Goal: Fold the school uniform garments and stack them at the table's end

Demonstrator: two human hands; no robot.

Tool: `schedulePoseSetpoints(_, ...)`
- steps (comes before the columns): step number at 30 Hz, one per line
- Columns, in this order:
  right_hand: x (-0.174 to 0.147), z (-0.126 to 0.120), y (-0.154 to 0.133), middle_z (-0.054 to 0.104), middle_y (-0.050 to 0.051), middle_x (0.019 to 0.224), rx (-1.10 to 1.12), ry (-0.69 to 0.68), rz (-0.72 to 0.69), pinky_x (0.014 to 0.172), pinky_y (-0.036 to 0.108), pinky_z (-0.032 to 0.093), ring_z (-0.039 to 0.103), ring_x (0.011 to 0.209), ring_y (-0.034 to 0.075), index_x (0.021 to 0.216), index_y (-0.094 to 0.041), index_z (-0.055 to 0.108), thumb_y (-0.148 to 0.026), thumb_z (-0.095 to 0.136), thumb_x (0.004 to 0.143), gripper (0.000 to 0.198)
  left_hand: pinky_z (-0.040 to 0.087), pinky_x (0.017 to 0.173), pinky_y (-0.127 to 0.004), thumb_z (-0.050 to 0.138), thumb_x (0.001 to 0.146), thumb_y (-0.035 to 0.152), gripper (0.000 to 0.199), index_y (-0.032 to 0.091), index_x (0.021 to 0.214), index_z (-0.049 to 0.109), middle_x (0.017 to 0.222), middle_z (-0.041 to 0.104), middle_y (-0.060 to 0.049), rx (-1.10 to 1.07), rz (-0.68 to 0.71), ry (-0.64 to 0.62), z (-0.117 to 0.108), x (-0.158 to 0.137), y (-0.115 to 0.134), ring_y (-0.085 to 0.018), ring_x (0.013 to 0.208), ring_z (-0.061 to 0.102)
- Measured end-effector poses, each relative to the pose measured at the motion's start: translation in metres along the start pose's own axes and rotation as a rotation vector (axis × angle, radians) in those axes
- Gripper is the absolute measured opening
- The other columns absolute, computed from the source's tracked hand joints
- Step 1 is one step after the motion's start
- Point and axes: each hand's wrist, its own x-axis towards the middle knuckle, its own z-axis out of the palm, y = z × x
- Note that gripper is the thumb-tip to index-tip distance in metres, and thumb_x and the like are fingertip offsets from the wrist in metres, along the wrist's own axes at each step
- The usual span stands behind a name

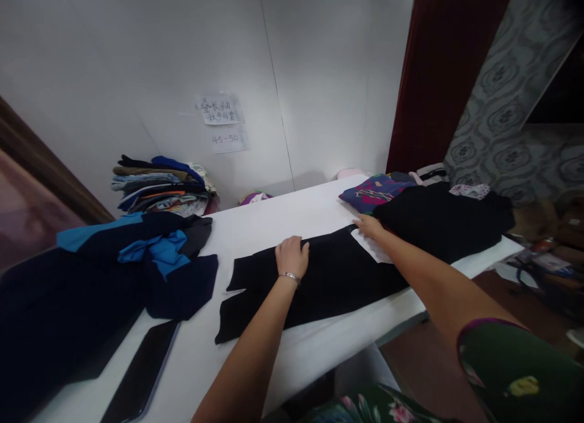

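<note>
A pair of black trousers (pixel 337 277) lies spread across the white table (pixel 283 213), legs towards the left and waist towards the right. My left hand (pixel 292 257) rests on the upper leg near its far edge, fingers stretched out over the cloth. At the far corner of the waist, my right hand (pixel 368 227) has its fingers closed on the fabric. A white patch (pixel 371 246), perhaps lining or paper, shows at the waist below my right forearm. The fingertips of my right hand are partly hidden.
Dark blue clothing with bright blue parts (pixel 182 283) lies on the left, beside a black phone (pixel 141 371). A folded stack of clothes (pixel 162 185) stands behind it. A purple patterned garment (pixel 376 192) and a black clothing heap (pixel 438 222) occupy the right end.
</note>
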Motion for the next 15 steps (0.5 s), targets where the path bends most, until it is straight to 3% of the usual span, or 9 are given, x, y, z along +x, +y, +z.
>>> schedulePoseSetpoints(1, -0.004, 0.000, -0.002, 0.056, 0.014, 0.130, -0.004, 0.016, -0.017, 0.102, 0.046, 0.034, 0.048, 0.123, 0.029, 0.127, -0.017, 0.055, -0.041, 0.039, 0.093, 0.044, 0.023, 0.110, -0.048, 0.039, 0.091, 0.040, 0.039, 0.021, 0.120, 0.057, 0.132, 0.055, -0.009, 0.029, 0.111, 0.014, 0.000, -0.003, 0.004, -0.026, 0.128, 0.042)
schedulePoseSetpoints(3, -0.015, 0.005, -0.005, 0.044, 0.012, 0.142, 0.007, 0.034, -0.087, 0.107, 0.051, 0.024, 0.035, 0.133, 0.029, 0.132, -0.021, 0.049, -0.045, 0.041, 0.092, 0.048, 0.012, 0.113, -0.052, 0.040, 0.090, 0.048, 0.047, 0.022, 0.126, 0.054, 0.142, 0.045, -0.009, 0.069, 0.226, -0.074, 0.005, -0.009, 0.007, -0.027, 0.135, 0.031)
schedulePoseSetpoints(6, -0.031, 0.016, -0.004, 0.038, 0.012, 0.146, 0.067, 0.002, -0.175, 0.109, 0.054, 0.019, 0.028, 0.137, 0.030, 0.132, -0.020, 0.048, -0.049, 0.048, 0.087, 0.054, 0.015, 0.111, -0.054, 0.037, 0.087, 0.058, 0.063, 0.018, 0.134, 0.047, 0.147, 0.037, -0.013, 0.102, 0.162, -0.308, 0.021, -0.013, 0.002, -0.031, 0.136, 0.029)
schedulePoseSetpoints(8, -0.035, 0.019, 0.002, 0.042, 0.014, 0.143, 0.110, -0.017, -0.167, 0.108, 0.053, 0.024, 0.032, 0.135, 0.031, 0.130, -0.018, 0.051, -0.050, 0.050, 0.086, 0.055, 0.018, 0.111, -0.052, 0.033, 0.087, 0.061, 0.069, 0.015, 0.138, 0.042, 0.147, 0.035, -0.015, 0.126, 0.099, -0.378, 0.030, -0.013, -0.003, -0.032, 0.135, 0.031)
schedulePoseSetpoints(12, -0.034, 0.007, 0.022, 0.047, 0.010, 0.140, 0.194, 0.046, -0.078, 0.103, 0.040, 0.037, 0.041, 0.130, 0.024, 0.136, -0.018, 0.044, -0.044, 0.027, 0.095, 0.051, 0.019, 0.110, -0.050, 0.028, 0.087, 0.062, 0.070, 0.017, 0.139, 0.041, 0.148, 0.034, -0.013, 0.172, 0.097, -0.343, 0.036, -0.015, -0.007, -0.031, 0.135, 0.032)
schedulePoseSetpoints(15, -0.039, -0.004, 0.041, 0.059, 0.012, 0.124, 0.227, 0.065, -0.004, 0.096, 0.035, 0.044, 0.054, 0.116, 0.024, 0.126, -0.015, 0.055, -0.034, 0.026, 0.097, 0.044, 0.021, 0.110, -0.050, 0.027, 0.088, 0.062, 0.071, 0.015, 0.139, 0.040, 0.148, 0.035, -0.013, 0.212, 0.101, -0.317, 0.036, -0.016, -0.005, -0.030, 0.134, 0.033)
